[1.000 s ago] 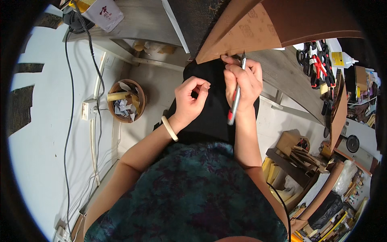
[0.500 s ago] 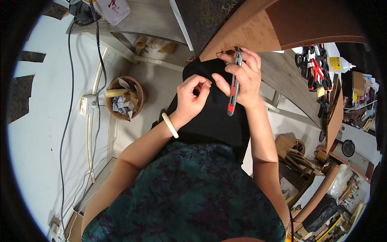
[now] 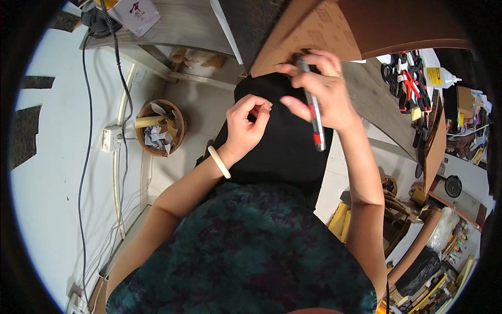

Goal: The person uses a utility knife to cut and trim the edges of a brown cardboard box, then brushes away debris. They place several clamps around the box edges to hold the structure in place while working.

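Above my lap, my left hand (image 3: 246, 124) is curled with thumb and forefinger pinched together; what they hold, if anything, is too small to see. To its right, my right hand (image 3: 329, 91) is raised, with a slim grey and red utility knife (image 3: 316, 118) lying across the palm side. Motion blurs its fingertips in front of a tan patterned sheet (image 3: 319, 34) on the table edge. Dark fabric (image 3: 282, 152) covers my lap beneath both hands.
A bin of scraps (image 3: 180, 125) stands on the floor at left, by cables and a socket. Black and red clamps (image 3: 409, 86) and a white bottle (image 3: 442, 77) sit on the table (image 3: 376, 99) at right. Boxes and rolls crowd the lower right.
My right hand has shifted right with the knife, whose lower end now swings further right. My left hand stays pinched in nearly the same place.
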The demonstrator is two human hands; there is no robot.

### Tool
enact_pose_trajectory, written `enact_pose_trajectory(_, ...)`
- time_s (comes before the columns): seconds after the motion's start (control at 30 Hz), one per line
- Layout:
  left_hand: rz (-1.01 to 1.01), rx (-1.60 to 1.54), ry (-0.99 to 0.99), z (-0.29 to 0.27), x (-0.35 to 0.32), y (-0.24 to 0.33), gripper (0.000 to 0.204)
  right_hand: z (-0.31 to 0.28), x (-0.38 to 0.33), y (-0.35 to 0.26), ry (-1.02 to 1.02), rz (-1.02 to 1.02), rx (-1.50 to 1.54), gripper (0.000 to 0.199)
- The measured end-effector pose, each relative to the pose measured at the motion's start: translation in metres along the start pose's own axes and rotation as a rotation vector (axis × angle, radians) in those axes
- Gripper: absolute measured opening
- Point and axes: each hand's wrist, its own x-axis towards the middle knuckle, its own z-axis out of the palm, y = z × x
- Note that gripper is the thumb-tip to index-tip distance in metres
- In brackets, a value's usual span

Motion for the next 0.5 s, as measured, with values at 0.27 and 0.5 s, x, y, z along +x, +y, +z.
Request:
enact_pose_trajectory(0.27, 0.003, 0.014, 0.002, -0.002, -0.003, 0.000, 0.005, 0.003, 0.002, -0.001, 0.003, -0.007, 0.011, 0.034)
enact_pose_trajectory(0.5, 0.257, 0.192, -0.006, -0.004, 0.004, 0.028, 0.036, -0.008, -0.022, 0.007, 0.311, 0.139, 0.212, 0.028)
